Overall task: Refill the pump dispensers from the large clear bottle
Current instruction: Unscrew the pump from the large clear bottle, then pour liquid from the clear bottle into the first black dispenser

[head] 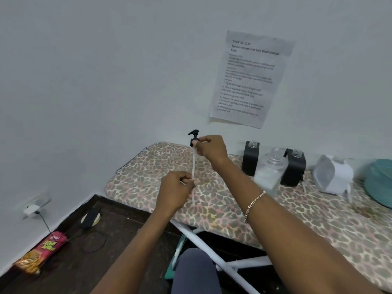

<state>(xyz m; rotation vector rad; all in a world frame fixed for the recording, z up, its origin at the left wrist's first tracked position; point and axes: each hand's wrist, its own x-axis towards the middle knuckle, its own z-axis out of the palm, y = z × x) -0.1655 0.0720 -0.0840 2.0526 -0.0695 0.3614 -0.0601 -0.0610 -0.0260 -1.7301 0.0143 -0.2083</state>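
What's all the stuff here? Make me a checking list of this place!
Surface: ironing board with spotted cover.
Job's things: pump head with tube; left black dispenser and right black dispenser, necks open; clear bottle in front.
Clutter: white device; teal thing; snack packet on floor.
Hands: left hand pinches tube low; right hand holds pump head's collar.
Cables: black cable from wall plug.
Surroundings: white wall, paper sheet stuck up.

Both arms reach out toward mid-frame. Right hand [212,150], bracelet [254,202] on the wrist, sits higher, fingers curled, pinching the pump [194,136] at its collar. Left hand [176,188] is lower down, pinching the tube [193,164].
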